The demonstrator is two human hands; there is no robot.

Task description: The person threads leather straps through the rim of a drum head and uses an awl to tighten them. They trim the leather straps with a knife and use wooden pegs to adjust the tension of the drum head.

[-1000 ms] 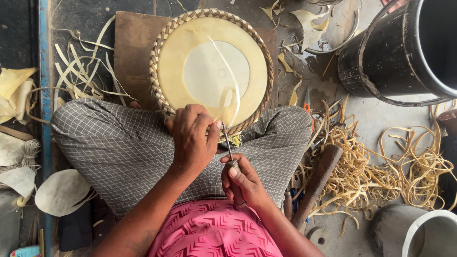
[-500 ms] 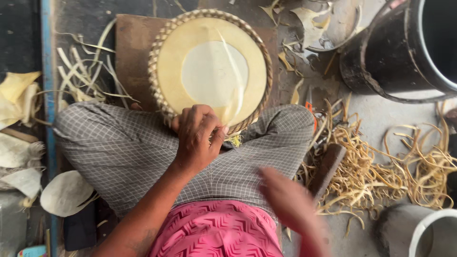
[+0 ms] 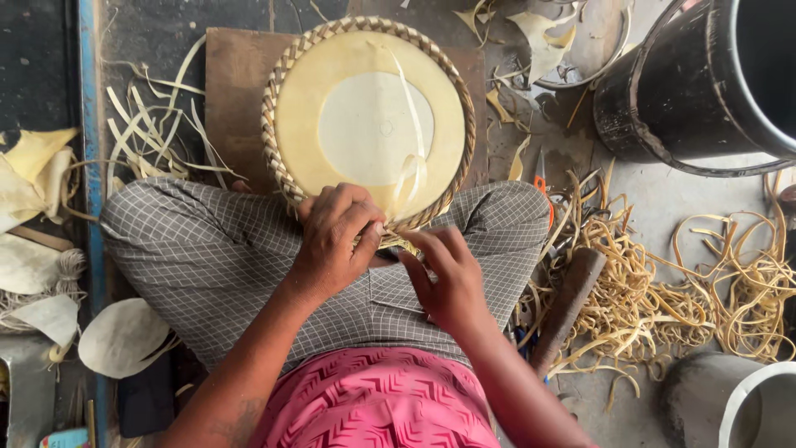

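A round pale disc [image 3: 365, 124] with a braided cane rim [image 3: 278, 158] lies tilted against my crossed legs, over a wooden board [image 3: 236, 91]. A thin pale strip [image 3: 410, 124] runs across the disc and loops near its front edge. My left hand [image 3: 332, 241] is curled over the near rim, gripping it. My right hand [image 3: 444, 278] lies just right of it, fingers stretched toward the same stretch of rim, fingertips touching the weave. No tool shows in it.
A big black bucket [image 3: 680, 91] stands at the upper right, a white-rimmed one [image 3: 759, 402] at the lower right. Tangled cane strips [image 3: 663, 282], a wooden handle [image 3: 568, 303] and orange-handled scissors [image 3: 541, 178] lie right of my knee. Pale hide scraps [image 3: 25, 166] lie left.
A second ago my right hand held a thin metal tool at the rim. It then swung down to the right and has come back to the rim without the tool. The left hand stayed.
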